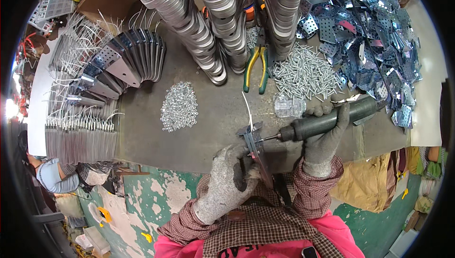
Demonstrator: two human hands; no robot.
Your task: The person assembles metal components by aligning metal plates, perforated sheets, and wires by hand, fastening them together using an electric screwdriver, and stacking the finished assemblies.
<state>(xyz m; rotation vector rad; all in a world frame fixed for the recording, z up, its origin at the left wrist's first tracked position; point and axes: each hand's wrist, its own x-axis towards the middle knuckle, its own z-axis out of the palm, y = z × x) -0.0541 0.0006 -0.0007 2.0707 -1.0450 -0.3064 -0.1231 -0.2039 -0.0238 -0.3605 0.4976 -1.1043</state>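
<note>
My left hand (231, 172), in a grey work glove, is closed around a metal bracket assembly (253, 146) near the table's front edge. A white wire (248, 108) sticks up from its top. My right hand (324, 144), also gloved, grips a dark power screwdriver (310, 126) lying sideways. The screwdriver's thin bit points left and reaches the side of the bracket; whether it sits in a screw is too small to tell. Just beyond the tool lie a clear plastic piece (289, 106) and a heap of silver screws (305, 71).
Nuts (179, 106) lie in a pile left of centre. Tall bracket stacks (185, 21) and yellow-green pliers (257, 68) stand at the back. Perforated metal plates (374, 35) heap up at right. Wired parts (80, 139) and fanned brackets (123, 63) fill the left. A person (57, 175) is at far left.
</note>
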